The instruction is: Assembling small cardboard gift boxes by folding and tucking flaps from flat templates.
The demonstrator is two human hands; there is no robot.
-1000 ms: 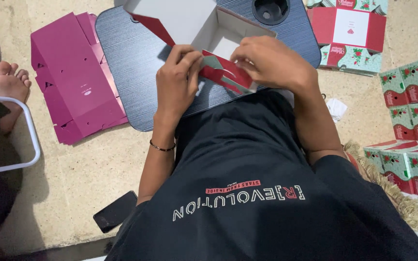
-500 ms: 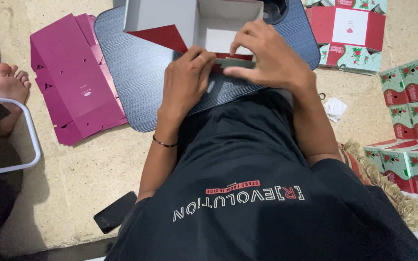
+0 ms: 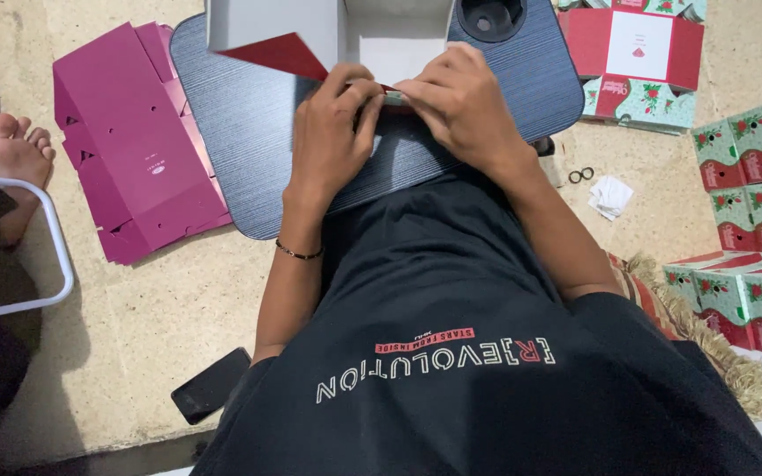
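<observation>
A partly folded cardboard box (image 3: 310, 31), white inside and red outside, stands on a dark blue lap table (image 3: 240, 132). My left hand (image 3: 332, 132) presses on the box's near edge with fingers bent over a flap. My right hand (image 3: 460, 101) grips the same near edge beside it, fingers curled on the cardboard. Both hands touch each other at the middle of the flap. A thin bracelet sits on my left wrist.
A stack of flat magenta box blanks (image 3: 125, 150) lies on the floor at left. Flat red and green printed blanks (image 3: 637, 62) lie at upper right, folded boxes (image 3: 751, 167) at right. A black phone (image 3: 209, 385) lies near my knee. Another person's bare foot (image 3: 15, 150) is at left.
The box has been tipped upright and moved away from me. Both hands slid forward and came together on its near flap, pressing it down.
</observation>
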